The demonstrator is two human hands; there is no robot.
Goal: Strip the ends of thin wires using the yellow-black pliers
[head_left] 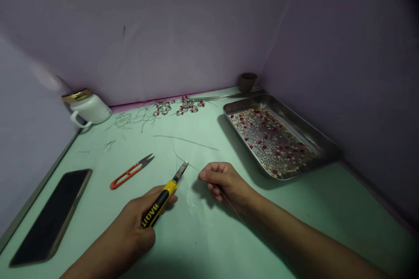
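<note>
The right hand's (225, 183) thumb and index finger are pinched together on a thin wire (179, 157), which runs past the tip of a yellow-and-black utility knife (160, 205). The left hand's (139, 213) fingers are wrapped around the knife's handle. Just beyond lie orange thread snips (131, 172) to the left; farther right stands a metal tray (304, 124) of loose beads (262, 137). Red-and-clear beaded pieces (188, 105) lie near the back wall (183, 43); a smartphone (52, 218) rests far left.
</note>
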